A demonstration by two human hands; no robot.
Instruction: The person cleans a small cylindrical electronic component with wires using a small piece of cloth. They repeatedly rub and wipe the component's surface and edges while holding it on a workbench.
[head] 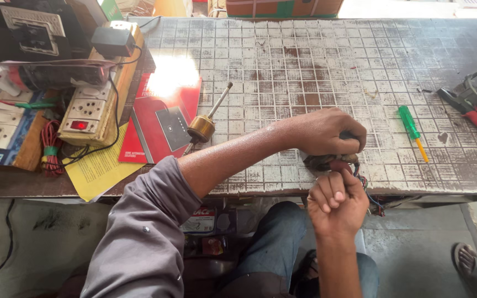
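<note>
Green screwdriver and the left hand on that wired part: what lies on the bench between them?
Nothing: in the head view, only bare worn gridded bench top lies between the green screwdriver and the left hand gripping the wired part.

Bright daylight, sharp focus. Blown-out glare on red booklet far left of fingers; dimmer below worktop.

— What carries it all?
— A worn workbench with a white grid top, paint rubbed off to brown.
— What lies on it?
— 1 green screwdriver at right, red-handled pliers near the far right edge, 1 brass rotor on a shaft, a red booklet, a yellow paper, and a switchboard at left.
</note>
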